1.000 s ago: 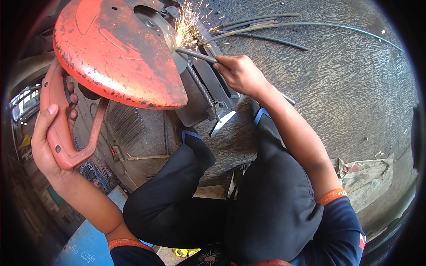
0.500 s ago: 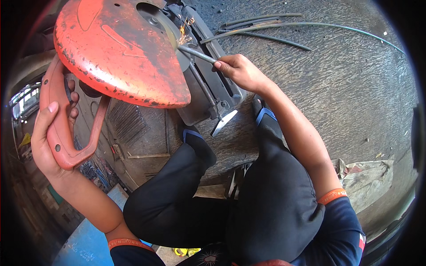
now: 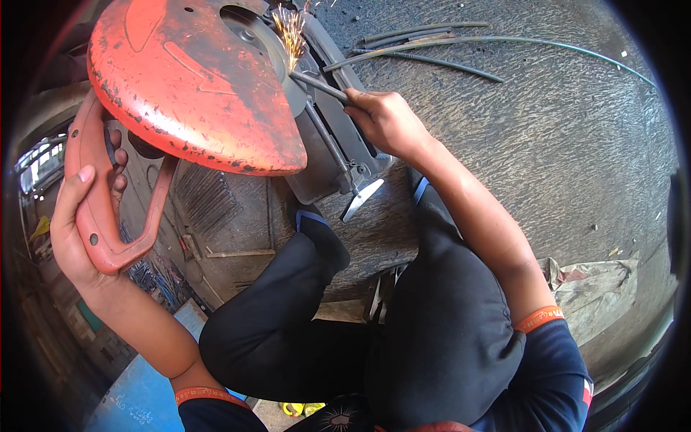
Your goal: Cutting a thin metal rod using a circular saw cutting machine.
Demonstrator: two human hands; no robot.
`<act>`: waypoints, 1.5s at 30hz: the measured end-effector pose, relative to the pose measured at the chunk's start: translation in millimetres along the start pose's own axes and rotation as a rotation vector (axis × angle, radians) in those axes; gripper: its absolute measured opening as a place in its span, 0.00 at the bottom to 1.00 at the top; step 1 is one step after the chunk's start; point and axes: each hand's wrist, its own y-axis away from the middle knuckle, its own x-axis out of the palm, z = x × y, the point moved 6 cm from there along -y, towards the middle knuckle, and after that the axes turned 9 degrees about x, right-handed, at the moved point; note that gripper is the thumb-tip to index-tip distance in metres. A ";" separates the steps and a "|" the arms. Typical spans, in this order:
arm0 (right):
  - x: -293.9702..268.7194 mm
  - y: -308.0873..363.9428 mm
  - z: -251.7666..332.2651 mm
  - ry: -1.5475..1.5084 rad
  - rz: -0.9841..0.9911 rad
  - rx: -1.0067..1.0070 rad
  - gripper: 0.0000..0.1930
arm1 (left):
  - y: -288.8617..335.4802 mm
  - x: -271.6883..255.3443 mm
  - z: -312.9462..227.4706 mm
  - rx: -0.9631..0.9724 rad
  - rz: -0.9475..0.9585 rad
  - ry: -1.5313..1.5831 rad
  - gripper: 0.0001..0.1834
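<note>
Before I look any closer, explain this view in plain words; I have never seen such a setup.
The view comes from a wide head-worn fisheye camera looking down, so straight edges bend. The left hand grips the red loop-shaped handle of a cutting machine with a scuffed red rounded guard. The right hand holds a thin grey metal rod, its end at the machine's round grey disc, where sparks fly. On the dark textured floor lie several short dark rods and one long curved rod.
</note>
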 end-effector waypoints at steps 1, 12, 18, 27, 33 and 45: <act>-3.0 0.3 4.4 0.016 -0.072 -0.073 0.15 | -0.3 0.2 -0.7 0.012 -0.003 -0.012 0.31; -11.4 -3.4 -18.4 -0.097 0.167 0.350 0.19 | -1.9 -1.7 -0.2 0.008 0.059 -0.011 0.30; 1.5 -2.6 -21.7 -0.511 0.391 0.465 0.18 | -0.9 -2.7 -0.5 0.044 0.032 -0.016 0.30; 11.6 -2.9 -11.7 -0.298 0.297 0.333 0.17 | 0.9 -0.4 -1.1 0.026 -0.018 -0.001 0.30; 2.3 0.5 -5.2 -0.124 0.118 0.205 0.12 | 0.8 -1.4 -0.9 0.025 -0.027 -0.007 0.31; -5.2 7.2 6.3 0.142 -0.107 -0.084 0.16 | 0.3 -1.3 0.1 0.006 -0.038 0.010 0.30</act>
